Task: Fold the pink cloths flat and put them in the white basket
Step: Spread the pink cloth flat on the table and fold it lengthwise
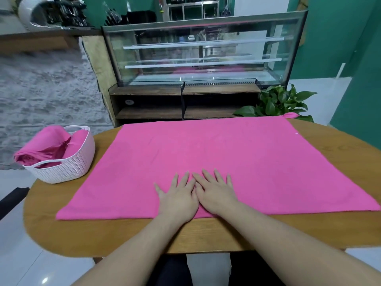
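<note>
Both hands lie flat near the table's [206, 234] front edge — left hand [178, 198] and right hand [215, 194] side by side, fingers straight and spread, palms pressing the pink cloth [206, 153], gripping nothing. That cloth is spread wide across the tabletop, its far edge reaching the table's back edge. At the left edge stands the white basket [68, 166], holding bunched pink cloths [47, 145].
</note>
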Tool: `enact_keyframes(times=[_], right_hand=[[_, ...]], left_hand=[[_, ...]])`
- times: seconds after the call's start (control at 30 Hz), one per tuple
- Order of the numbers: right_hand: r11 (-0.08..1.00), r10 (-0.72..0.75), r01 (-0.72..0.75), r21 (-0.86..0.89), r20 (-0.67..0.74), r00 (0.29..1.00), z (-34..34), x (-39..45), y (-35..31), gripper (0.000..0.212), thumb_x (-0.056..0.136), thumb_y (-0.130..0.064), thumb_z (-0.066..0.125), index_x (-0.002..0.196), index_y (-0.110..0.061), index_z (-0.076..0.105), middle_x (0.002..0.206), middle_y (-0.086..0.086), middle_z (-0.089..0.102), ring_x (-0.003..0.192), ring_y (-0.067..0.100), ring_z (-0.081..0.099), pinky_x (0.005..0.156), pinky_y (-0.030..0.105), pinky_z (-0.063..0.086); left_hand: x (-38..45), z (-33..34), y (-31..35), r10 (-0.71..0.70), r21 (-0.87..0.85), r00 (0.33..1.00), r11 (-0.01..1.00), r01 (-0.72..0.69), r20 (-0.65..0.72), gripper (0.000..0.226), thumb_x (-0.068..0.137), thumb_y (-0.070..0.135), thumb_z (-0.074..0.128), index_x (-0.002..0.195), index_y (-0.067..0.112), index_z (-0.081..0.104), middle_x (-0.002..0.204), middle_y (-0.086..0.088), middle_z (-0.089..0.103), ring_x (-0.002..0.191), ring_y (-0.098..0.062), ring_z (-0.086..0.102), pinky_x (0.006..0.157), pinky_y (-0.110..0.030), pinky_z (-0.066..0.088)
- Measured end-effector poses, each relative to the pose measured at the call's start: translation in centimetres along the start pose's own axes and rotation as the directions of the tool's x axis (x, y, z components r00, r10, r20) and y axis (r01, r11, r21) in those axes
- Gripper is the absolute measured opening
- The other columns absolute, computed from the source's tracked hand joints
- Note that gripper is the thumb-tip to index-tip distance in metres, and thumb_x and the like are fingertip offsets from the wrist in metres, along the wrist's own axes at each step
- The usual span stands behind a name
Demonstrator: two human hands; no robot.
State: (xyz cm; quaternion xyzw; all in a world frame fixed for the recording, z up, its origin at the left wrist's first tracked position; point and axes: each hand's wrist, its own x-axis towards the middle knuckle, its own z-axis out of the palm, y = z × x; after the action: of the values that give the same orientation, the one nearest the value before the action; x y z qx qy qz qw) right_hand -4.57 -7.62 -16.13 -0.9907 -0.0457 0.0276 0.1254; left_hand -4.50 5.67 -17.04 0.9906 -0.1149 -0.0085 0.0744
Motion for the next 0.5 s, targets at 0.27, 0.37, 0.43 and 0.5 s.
enact_keyframes(times=[0.27,0.37,0.43,0.5], right_hand=[[0.986,0.149,-0.150,-0.068,-0.013,0.989,-0.3,-3.3,3.7,0.058,0.096,-0.065,0.013,0.152,-0.051,0.008,0.164,-0.018,0.003,0.153,0.020,-0.004,0.109,0.074,-0.008],[0.978,0.197,-0.197,-0.066,-0.009,0.980,-0.7,-4.7,5.3,0.058,0.096,-0.067,0.013,0.152,-0.052,0.008,0.164,-0.018,0.002,0.153,0.020,-0.005,0.108,0.075,-0.008],[0.970,0.234,-0.234,-0.061,-0.009,0.972,-1.1,-5.7,6.7,0.059,0.095,-0.069,0.013,0.152,-0.053,0.008,0.164,-0.018,0.001,0.152,0.020,-0.005,0.108,0.076,-0.008],[0.960,0.273,-0.273,-0.061,-0.004,0.962,-1.6,-6.8,8.1,0.061,0.094,-0.071,0.012,0.152,-0.053,0.007,0.164,-0.018,0.000,0.152,0.021,-0.007,0.107,0.077,-0.009]], left_hand=[[-2.4,-0.7,-2.3,-0.158,0.002,0.986,0.987,0.158,0.051,0.059,0.095,0.066,0.013,0.152,0.052,0.005,0.163,0.022,-0.004,0.152,-0.013,-0.007,0.103,-0.081,-0.008],[-3.2,-0.7,-2.7,-0.165,0.010,0.984,0.986,0.165,0.060,0.061,0.094,0.068,0.011,0.153,0.052,0.003,0.163,0.021,-0.005,0.152,-0.014,-0.007,0.104,-0.081,-0.005],[-3.5,-0.7,-2.6,-0.166,0.017,0.984,0.986,0.165,0.061,0.061,0.094,0.069,0.011,0.152,0.052,0.003,0.163,0.021,-0.005,0.152,-0.014,-0.006,0.105,-0.080,-0.003],[-3.7,-0.7,-2.5,-0.169,0.022,0.984,0.986,0.168,0.061,0.061,0.094,0.069,0.011,0.152,0.053,0.004,0.163,0.021,-0.005,0.152,-0.014,-0.005,0.105,-0.080,-0.002]])
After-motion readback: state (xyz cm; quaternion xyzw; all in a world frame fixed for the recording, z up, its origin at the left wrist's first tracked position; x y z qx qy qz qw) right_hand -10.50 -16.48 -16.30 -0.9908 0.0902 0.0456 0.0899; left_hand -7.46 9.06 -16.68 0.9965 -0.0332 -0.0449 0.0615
